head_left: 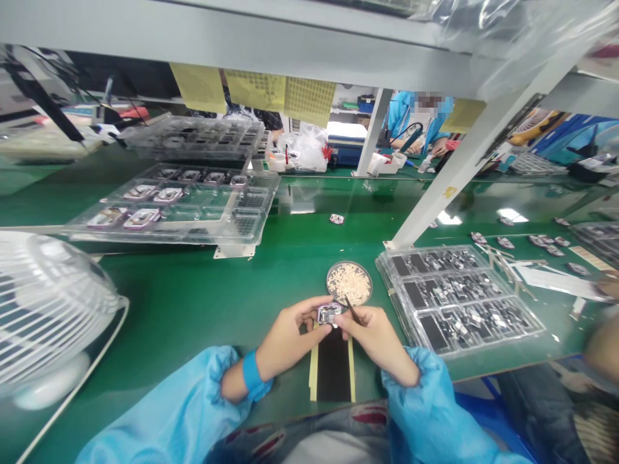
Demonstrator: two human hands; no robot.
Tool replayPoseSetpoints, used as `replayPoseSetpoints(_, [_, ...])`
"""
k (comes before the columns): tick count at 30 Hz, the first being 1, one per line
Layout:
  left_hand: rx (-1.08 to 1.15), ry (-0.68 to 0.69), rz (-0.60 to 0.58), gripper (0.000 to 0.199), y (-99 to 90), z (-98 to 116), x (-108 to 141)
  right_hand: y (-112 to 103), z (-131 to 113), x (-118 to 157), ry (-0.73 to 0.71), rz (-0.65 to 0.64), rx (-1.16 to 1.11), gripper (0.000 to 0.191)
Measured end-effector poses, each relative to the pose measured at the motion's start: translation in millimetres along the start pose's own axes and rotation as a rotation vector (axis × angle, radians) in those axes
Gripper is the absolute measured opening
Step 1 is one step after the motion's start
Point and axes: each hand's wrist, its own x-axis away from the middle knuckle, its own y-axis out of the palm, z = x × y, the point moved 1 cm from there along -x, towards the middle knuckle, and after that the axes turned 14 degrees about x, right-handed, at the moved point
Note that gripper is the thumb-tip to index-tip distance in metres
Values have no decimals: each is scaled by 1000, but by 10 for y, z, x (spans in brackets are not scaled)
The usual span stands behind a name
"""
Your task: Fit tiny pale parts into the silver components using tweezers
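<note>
Between my two hands is a small electronic device housing (pixel 329 313) with a purple rim and silvery parts inside. My left hand (pixel 294 332) grips its left side with thumb and fingers. In my right hand (pixel 370 330) is a pair of dark tweezers (pixel 353 310), and that hand's fingertips touch the housing's right edge. Just beyond the hands stands a round dish (pixel 349 282) filled with small pale pieces. Under them lies a black mat (pixel 333 374) bordered with yellow tape.
Stacked clear trays of small parts (pixel 459 299) stand at the right. A tray with several housings (pixel 159 206) rests on a shelf at left, near a white fan (pixel 48 316). A slanted post (pixel 449 174) rises at right. One housing (pixel 337 219) lies farther back. Co-workers sit beyond and at right.
</note>
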Motion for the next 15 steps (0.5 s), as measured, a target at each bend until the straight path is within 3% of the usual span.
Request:
replayPoseSetpoints(12, [-246, 117, 71, 39, -15, 12, 22, 21, 14, -6, 12, -13, -20, 42])
replayPoseSetpoints(15, [-155, 83, 86, 40, -11, -5, 18, 63, 36, -7, 12, 45, -30, 37])
